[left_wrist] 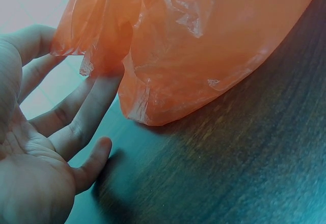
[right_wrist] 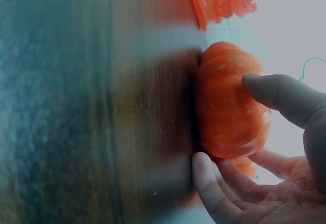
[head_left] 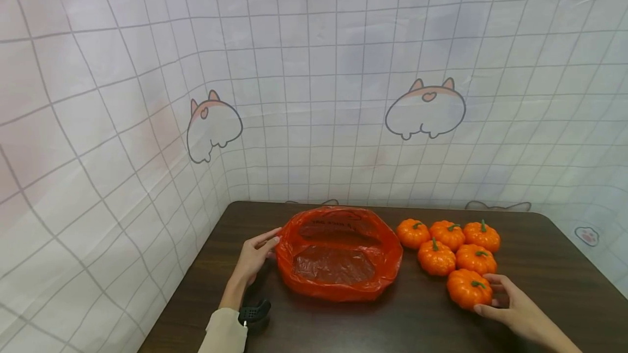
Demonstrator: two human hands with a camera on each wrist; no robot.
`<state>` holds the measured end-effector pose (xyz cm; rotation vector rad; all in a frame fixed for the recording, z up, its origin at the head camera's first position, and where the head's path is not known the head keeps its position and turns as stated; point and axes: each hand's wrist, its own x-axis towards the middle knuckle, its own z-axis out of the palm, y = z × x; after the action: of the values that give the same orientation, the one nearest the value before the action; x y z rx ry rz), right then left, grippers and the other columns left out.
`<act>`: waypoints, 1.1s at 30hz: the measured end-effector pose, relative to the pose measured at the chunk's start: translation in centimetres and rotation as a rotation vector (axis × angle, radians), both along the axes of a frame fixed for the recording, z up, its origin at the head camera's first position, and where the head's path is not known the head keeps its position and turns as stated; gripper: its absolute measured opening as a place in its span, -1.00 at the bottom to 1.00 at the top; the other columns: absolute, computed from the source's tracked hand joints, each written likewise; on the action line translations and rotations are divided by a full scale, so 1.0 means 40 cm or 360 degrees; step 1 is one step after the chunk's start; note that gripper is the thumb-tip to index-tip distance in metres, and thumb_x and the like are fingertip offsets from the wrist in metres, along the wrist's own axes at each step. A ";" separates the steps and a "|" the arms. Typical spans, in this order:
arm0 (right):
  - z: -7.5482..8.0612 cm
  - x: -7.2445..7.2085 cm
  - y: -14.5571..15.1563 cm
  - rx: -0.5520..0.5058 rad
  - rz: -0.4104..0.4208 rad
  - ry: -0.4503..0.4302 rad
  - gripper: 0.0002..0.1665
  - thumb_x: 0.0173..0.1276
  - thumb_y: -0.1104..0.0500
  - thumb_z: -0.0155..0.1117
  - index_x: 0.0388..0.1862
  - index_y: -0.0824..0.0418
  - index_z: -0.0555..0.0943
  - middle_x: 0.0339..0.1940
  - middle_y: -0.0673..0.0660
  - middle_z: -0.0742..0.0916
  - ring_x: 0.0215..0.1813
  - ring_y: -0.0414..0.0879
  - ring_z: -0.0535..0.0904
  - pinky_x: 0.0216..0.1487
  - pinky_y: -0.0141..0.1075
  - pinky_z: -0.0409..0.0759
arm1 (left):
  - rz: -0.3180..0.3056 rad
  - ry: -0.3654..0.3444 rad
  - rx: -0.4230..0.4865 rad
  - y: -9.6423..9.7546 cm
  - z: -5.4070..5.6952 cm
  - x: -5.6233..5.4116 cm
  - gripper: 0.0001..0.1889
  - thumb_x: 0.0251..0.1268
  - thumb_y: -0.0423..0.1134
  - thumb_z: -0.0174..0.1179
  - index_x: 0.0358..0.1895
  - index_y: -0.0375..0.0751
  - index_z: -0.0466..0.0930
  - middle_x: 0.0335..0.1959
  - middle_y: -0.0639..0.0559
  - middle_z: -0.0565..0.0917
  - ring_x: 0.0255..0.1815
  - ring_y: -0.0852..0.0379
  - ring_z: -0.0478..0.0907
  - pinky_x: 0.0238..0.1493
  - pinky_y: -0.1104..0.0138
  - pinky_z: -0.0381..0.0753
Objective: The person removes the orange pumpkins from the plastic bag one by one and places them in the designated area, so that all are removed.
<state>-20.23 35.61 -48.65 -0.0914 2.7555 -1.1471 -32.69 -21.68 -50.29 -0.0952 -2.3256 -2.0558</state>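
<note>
A red plastic bag [head_left: 338,290] stands on the dark table with its mouth spread wide. At its left side, my left hand [head_left: 254,257] holds the rim with thumb and fingertips; in the left wrist view, the little finger stays apart from the red film [left_wrist: 188,56] and some fingertips are hidden behind it. My right hand [head_left: 512,306] grips the nearest small orange pumpkin [head_left: 468,288], thumb on one side and fingers round the other. In the right wrist view this pumpkin [right_wrist: 232,102] seems to rest on the tabletop, under the thumb.
Several more orange pumpkins [head_left: 436,257] with green stems sit close together right of the bag, behind the gripped one. The dark wooden table [head_left: 363,326] meets a white gridded cloth wall [head_left: 319,168] at its back and left. A black band [head_left: 254,314] circles the left wrist.
</note>
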 end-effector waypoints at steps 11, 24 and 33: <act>0.000 -0.001 -0.009 0.0005 -0.0002 -0.0012 -0.06 0.45 -0.01 0.35 0.46 0.54 0.12 0.38 0.62 0.38 0.18 0.25 0.61 -0.08 -0.34 0.63 | 0.0004 -0.0002 -0.0016 0.000 0.001 0.001 -0.59 0.47 -0.09 0.26 0.31 -0.03 0.64 0.19 -0.19 0.72 -0.20 -0.04 0.77 0.17 0.02 0.69; -0.002 -0.005 -0.011 -0.0004 -0.0003 -0.0027 -0.05 0.44 -0.01 0.35 0.46 0.53 0.11 0.38 0.64 0.37 0.18 0.26 0.61 -0.11 -0.36 0.62 | 0.0003 -0.0001 -0.0006 0.000 -0.003 0.000 -0.58 0.48 -0.09 0.25 0.33 -0.05 0.62 0.18 -0.19 0.72 -0.21 -0.05 0.77 0.17 0.01 0.69; -0.002 -0.007 -0.010 -0.0007 0.0007 -0.0018 -0.05 0.43 -0.01 0.36 0.45 0.54 0.11 0.37 0.65 0.37 0.19 0.30 0.60 -0.06 -0.28 0.66 | 0.0001 -0.0002 -0.0032 -0.003 -0.007 -0.005 -0.58 0.47 -0.07 0.25 0.33 -0.02 0.62 0.15 -0.16 0.74 -0.24 -0.01 0.78 0.20 0.01 0.68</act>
<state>-20.50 35.22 -48.72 -0.0910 2.7418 -1.1489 -32.90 -21.79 -50.56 -0.0938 -2.3467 -2.0331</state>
